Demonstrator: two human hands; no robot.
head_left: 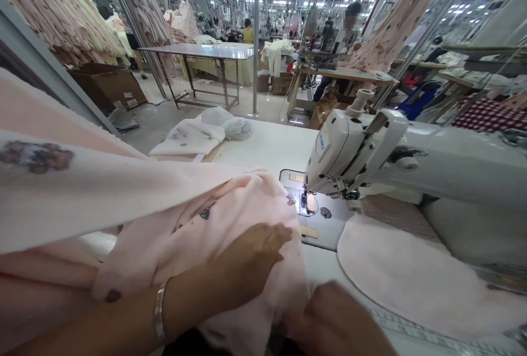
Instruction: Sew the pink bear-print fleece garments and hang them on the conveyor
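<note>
**Right hand (pixel 341 320) low in frame, left hand (pixel 247 260) flat on pink fleece**

Blurred at the bottom edge, the right hand sits against the near hem of a pink fleece garment (pixel 230 202). Its fingers are out of sight, so it cannot be told whether it pinches the cloth. Just beyond it and to its left, the left hand, a silver bangle (pixel 160 312) on the wrist, lies palm down on the garment. The fingers are straight and close together, pressing rather than gripping.

The fleece bunches under that palm and runs off leftward past a small bear print (pixel 35 157). Its leading edge lies just ahead of the fingertips, short of the presser foot (pixel 304 201) of a white sewing machine (pixel 370 147). To the right of both hands a rounded pink panel (pixel 403 273) rests on the table (pixel 267 142), apart from the garment.

By the look of it, the cloth wants smoothing flat before it meets the foot. The heavy trailing length should be supported so it does not drag, and the fingertips kept to the side of the needle line.

A blue label (pixel 321 142) on the machine head carries writing too small to read; no other lettering is legible.
</note>
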